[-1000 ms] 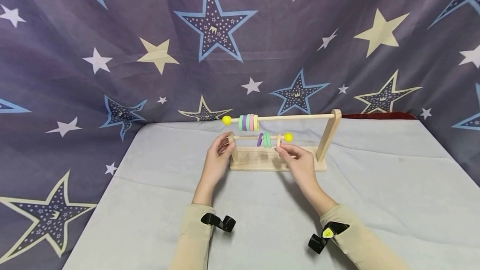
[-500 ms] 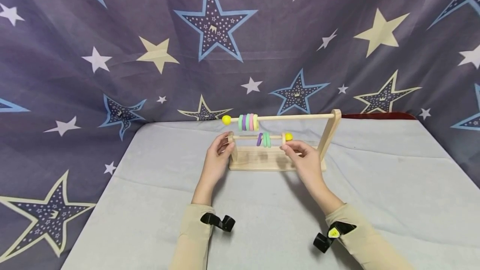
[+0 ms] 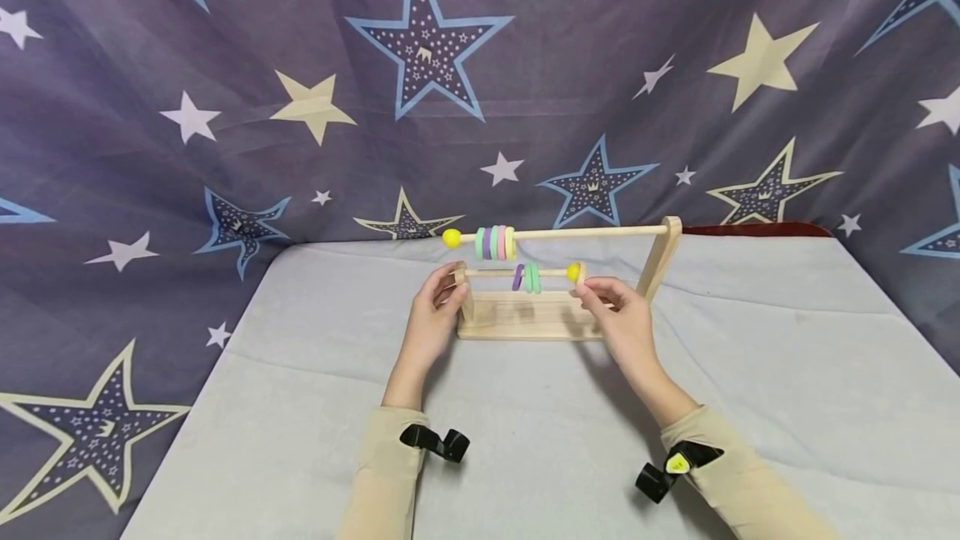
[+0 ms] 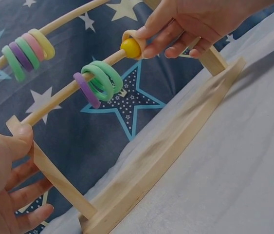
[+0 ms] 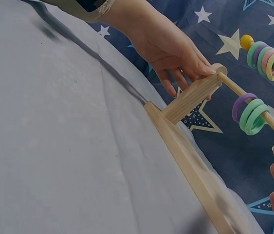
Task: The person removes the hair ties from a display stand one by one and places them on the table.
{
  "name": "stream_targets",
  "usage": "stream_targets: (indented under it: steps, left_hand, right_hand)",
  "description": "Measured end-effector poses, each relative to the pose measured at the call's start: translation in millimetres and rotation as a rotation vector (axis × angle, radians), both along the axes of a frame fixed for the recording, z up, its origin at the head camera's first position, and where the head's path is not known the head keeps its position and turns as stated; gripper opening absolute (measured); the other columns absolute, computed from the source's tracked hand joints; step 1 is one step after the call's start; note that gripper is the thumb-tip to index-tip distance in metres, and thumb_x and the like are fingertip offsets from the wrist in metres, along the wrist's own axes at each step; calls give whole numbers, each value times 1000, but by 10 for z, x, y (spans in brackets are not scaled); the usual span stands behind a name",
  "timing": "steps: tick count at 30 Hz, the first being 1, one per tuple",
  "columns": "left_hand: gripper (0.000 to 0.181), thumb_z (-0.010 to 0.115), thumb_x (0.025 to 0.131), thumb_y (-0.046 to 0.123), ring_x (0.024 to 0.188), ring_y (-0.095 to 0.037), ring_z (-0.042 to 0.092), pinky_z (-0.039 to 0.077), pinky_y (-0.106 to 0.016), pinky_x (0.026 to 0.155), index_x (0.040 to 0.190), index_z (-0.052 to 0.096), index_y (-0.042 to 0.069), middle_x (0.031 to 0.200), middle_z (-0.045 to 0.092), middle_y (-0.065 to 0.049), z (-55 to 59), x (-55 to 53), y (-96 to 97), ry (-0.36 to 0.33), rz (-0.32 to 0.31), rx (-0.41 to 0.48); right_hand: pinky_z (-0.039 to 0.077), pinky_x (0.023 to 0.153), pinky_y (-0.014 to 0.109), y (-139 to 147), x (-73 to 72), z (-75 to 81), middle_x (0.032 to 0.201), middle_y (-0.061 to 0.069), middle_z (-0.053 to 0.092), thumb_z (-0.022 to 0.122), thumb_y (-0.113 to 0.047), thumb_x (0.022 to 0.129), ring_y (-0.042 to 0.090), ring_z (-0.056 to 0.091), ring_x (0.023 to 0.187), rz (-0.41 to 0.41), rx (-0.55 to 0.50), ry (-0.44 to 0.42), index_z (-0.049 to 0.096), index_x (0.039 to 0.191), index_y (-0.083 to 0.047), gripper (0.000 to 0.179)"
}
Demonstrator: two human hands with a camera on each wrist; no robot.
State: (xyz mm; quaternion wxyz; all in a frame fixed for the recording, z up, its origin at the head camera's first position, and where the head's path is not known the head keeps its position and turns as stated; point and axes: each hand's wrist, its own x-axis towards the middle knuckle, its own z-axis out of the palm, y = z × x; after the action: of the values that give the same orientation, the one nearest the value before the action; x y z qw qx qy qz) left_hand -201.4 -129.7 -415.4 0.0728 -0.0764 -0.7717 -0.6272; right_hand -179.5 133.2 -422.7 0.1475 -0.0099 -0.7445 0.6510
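A wooden rack with two rods stands on the cloth-covered table. My left hand (image 3: 433, 311) grips the rack's short post (image 4: 61, 180) near its top, thumb on the near side. My right hand (image 3: 624, 322) pinches a pale peach ring (image 3: 582, 273) at the lower rod's end. That ring is around or just past the yellow ball (image 4: 131, 48); I cannot tell which. Farther along the lower rod (image 3: 487, 273) hang a purple ring (image 4: 86, 90) and two green rings (image 5: 253, 117). In the right wrist view the peach ring is not visible.
The upper rod (image 3: 592, 233) carries several coloured rings (image 3: 495, 243) near its yellow end ball (image 3: 451, 238). It runs to the tall post (image 3: 660, 257) on the right. A wooden base (image 3: 532, 319) joins both posts. Behind the table (image 3: 787, 373) hangs a star-patterned curtain (image 3: 525, 107).
My right hand has moved right, sliding the peach ring along the lower rod to the yellow ball at its end. The left hand stays on the short post.
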Motion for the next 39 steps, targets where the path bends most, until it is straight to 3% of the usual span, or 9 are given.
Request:
stream_targets:
  steps: [5,12,16,19,26,32,39]
  left_hand:
    - [48,61,99,17,126,-35,53,39,-43,108,142,49,0,132,57,-24,-89,-44,-12,4,12,17]
    - [46,61,100,17,124,-34,55,40,-42,107,141,49,0,131,58,-23,-89,-41,-13,9,16,8]
    - [47,61,99,18,123,-35,54,40,-44,106,141,49,0,131,57,-23,-94,-45,-29,9,22,-4]
    - [47,61,100,18,124,-37,54,39,-46,107,141,49,-1,132,56,-25,-92,-49,-34,12,24,-9]
    - [47,60,100,18,125,-36,54,40,-44,107,142,48,0,133,56,-24,-96,-64,-27,3,15,-9]
    - [48,59,100,15,127,-39,51,37,-46,109,143,46,-3,135,53,-28,-68,-57,-19,-18,4,-2]
    - [45,57,101,8,125,-42,52,39,-47,108,140,45,-9,132,54,-31,238,150,40,-17,-4,-34]
  right_hand:
    - [49,65,19,38,22,25,98,18,73,71,-13,93,15,68,78,-5,2,-5,71,104,2,19]
    - [47,64,16,-7,222,330,98,25,71,67,-4,93,9,65,74,10,59,19,68,103,10,16]
    - [47,65,16,-5,273,375,98,27,70,66,-2,94,4,64,72,25,66,25,67,102,10,15]
    - [47,66,17,15,286,357,98,27,70,66,-2,93,5,64,73,38,70,25,68,101,10,14]
    - [49,67,18,138,177,4,92,9,74,71,-14,93,7,65,76,72,87,72,71,100,0,16]
    - [48,66,18,118,226,16,96,15,74,70,-10,93,6,63,76,90,100,33,71,101,2,15]
    - [49,66,19,54,290,-3,94,20,72,69,-3,92,8,63,75,154,107,29,70,99,5,11]
